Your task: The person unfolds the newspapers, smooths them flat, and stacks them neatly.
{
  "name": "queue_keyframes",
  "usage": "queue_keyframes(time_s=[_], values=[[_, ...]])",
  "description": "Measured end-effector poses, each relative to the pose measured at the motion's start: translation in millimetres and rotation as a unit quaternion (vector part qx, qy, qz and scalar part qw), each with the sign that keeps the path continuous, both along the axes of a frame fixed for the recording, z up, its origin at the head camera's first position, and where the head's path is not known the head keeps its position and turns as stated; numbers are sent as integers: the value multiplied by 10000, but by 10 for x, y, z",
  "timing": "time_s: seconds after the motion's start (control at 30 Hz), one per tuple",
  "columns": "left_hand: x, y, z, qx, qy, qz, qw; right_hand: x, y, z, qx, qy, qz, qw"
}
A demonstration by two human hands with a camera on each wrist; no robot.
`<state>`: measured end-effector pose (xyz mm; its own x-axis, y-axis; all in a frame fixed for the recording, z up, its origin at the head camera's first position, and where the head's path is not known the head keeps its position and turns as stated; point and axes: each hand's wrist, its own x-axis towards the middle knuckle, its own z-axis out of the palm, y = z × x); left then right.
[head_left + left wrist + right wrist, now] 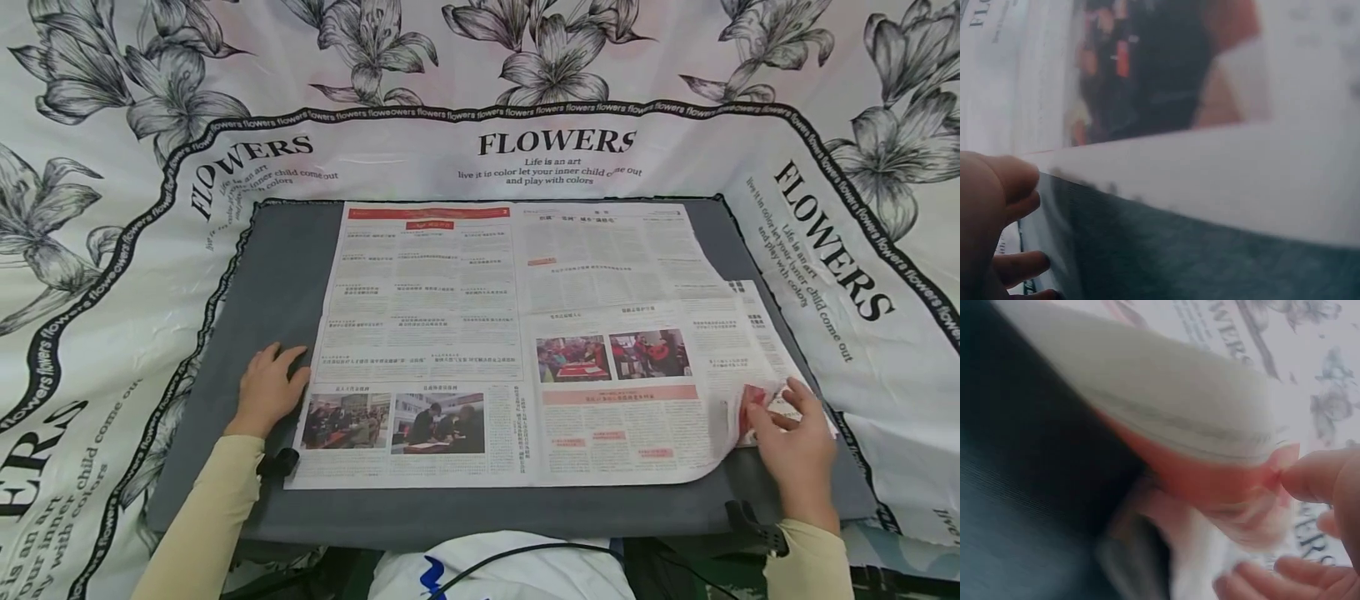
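An open newspaper point(480, 333) lies spread across the dark grey tabletop, with printed columns and several colour photos. At its lower right, the page edge curls up and shows a red patch underneath. My right hand point(798, 442) pinches that lifted corner; in the right wrist view the thumb point(1316, 475) presses on the crumpled red part, and the other fingers are partly hidden. My left hand point(270, 387) rests by the newspaper's left edge with loosely spread fingers. In the left wrist view, that hand point(997, 219) is beside the page edge, with nothing visible in its grasp.
Another printed sheet point(772, 342) sticks out from under the newspaper on the right. White cloth point(555, 125) with flower drawings and lettering surrounds the grey tabletop point(277, 275). A black cable point(517, 550) runs across the person's lap below the front edge.
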<state>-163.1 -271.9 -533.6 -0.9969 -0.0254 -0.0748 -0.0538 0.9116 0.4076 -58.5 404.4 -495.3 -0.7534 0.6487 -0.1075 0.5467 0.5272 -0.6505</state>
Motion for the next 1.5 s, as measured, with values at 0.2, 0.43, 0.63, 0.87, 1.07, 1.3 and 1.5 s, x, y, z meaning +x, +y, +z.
queue_keyframes(time_s=[0.2, 0.43, 0.63, 0.87, 1.07, 1.3, 1.5], values=[[-60, 206, 183, -114, 402, -399, 9983, -98, 146, 444, 173, 305, -553, 9979], [-226, 777, 313, -401, 765, -1346, 9871, -324, -37, 915, 1159, 650, 1259, 9831], [-248, 1173, 225, -206, 37, -1662, 9859, -603, -432, 732, 1501, 262, 3330, 9305], [-239, 1243, 33, -308, -485, -1564, 9860, -759, -869, 165, 1851, -551, 4136, 8897], [-256, 1152, 21, -463, -404, -1518, 9865, -777, -1056, -93, 2054, -455, 4427, 8716], [-237, 984, 23, -358, -409, -1504, 9871, -756, -1190, -204, 1902, -258, 4555, 8693], [-208, 763, 17, -218, -392, -1467, 9882, -792, -1280, -281, 1850, -183, 4560, 8703]])
